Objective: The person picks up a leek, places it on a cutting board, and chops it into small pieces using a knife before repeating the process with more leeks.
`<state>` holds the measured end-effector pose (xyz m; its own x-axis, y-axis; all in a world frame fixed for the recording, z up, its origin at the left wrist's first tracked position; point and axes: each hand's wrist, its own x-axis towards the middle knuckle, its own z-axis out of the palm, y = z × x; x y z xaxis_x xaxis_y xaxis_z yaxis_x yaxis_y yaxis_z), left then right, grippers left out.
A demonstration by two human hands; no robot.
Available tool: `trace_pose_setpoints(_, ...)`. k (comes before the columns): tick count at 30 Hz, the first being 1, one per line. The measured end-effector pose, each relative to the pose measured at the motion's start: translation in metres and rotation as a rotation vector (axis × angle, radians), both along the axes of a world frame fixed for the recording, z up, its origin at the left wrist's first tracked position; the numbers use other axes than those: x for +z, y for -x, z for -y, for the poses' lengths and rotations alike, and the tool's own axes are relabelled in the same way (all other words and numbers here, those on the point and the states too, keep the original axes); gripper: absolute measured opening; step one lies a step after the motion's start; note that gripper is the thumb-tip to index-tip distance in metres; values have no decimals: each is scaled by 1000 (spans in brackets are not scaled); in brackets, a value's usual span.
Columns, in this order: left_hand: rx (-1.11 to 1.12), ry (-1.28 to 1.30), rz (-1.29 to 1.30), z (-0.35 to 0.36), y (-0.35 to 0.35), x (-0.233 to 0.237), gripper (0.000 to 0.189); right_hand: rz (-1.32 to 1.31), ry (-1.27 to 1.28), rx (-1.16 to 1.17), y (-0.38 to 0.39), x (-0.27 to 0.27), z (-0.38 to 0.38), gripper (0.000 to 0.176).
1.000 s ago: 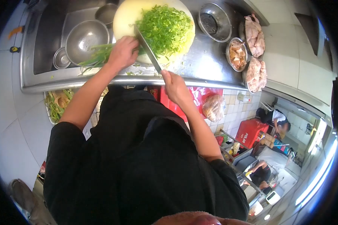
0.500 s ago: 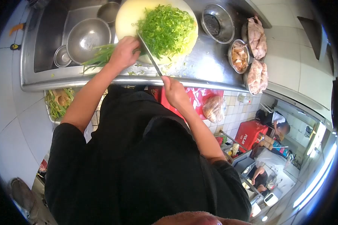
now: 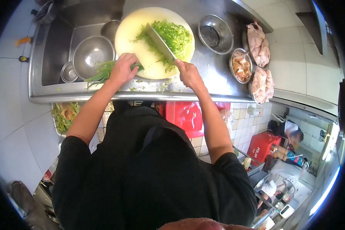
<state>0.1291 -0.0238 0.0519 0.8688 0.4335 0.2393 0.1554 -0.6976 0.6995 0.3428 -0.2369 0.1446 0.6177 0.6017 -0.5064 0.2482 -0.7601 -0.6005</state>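
Two hands are holding tight: the left hand (image 3: 122, 71) is pinning green onion stalks (image 3: 99, 74) at the edge of the cutting board (image 3: 136, 36). The right hand (image 3: 188, 74) is gripping a cleaver (image 3: 160, 41), blade touching chopped greens (image 3: 176, 34).

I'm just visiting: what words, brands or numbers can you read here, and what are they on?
"POLAR": white letters, seen sideways, on the red cooler box at the lower right.
White marks on the dark strip under the counter edge: too blurred to read.
Nothing is written on the cleaver in the right hand, or on the spring onions in the left hand.
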Motion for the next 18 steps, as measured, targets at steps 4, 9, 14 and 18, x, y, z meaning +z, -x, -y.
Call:
trace_pose_setpoints(4,23,-16,40,3,-4,-5,25,-165,-85,-151,-7,23,-4,64)
trace_pose_setpoints(9,59,-14,89,10,-17,-5,22,-174,-168,-221,-20,42,2,63)
trace_pose_setpoints(14,40,-18,98,14,-28,-5,23,427,-100,26,-29,18,-14,55)
trace_pose_setpoints(18,5,-12,108,16,-33,-6,23,541,-109,193,-35,-5,-34,55)
